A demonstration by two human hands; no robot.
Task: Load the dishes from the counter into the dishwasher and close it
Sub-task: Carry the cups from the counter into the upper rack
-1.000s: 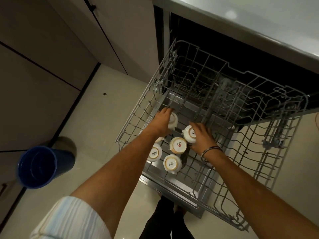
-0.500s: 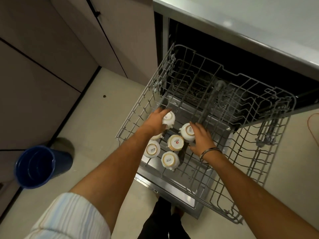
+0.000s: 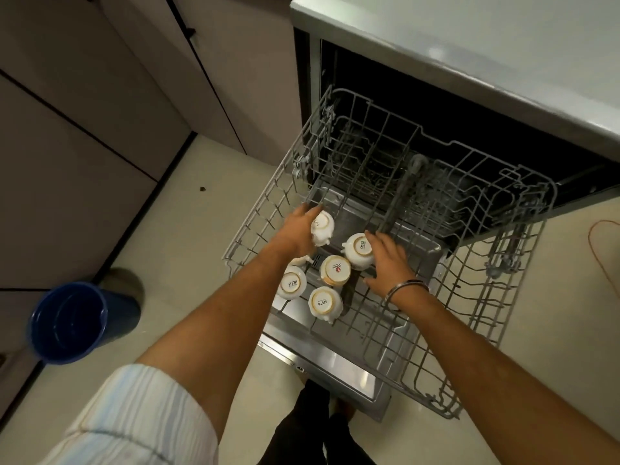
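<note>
The grey wire dishwasher rack (image 3: 255, 226) is pulled out over the open dishwasher door (image 3: 339, 360). Several white cups stand upside down in its left part. My left hand (image 3: 298, 229) holds the far-left cup (image 3: 323, 226), tilted on its side. My right hand (image 3: 389, 263) lies with spread fingers against another upturned cup (image 3: 360, 250). Three more cups sit nearer: one with a red mark (image 3: 335, 270), one at the left (image 3: 291, 282) and one at the front (image 3: 323, 303). A further cup is mostly hidden under my left wrist.
The right half of the rack (image 3: 469, 297) holds only bare tines. The counter edge (image 3: 436, 62) overhangs the dishwasher opening. A blue bucket (image 3: 67, 320) stands on the floor at the left, beside cabinet fronts (image 3: 84, 129). An orange cord (image 3: 604, 250) lies at the right.
My view has drawn back a little from the rack. My right hand's fingers have loosened and spread on its cup. My left hand still holds the tilted cup.
</note>
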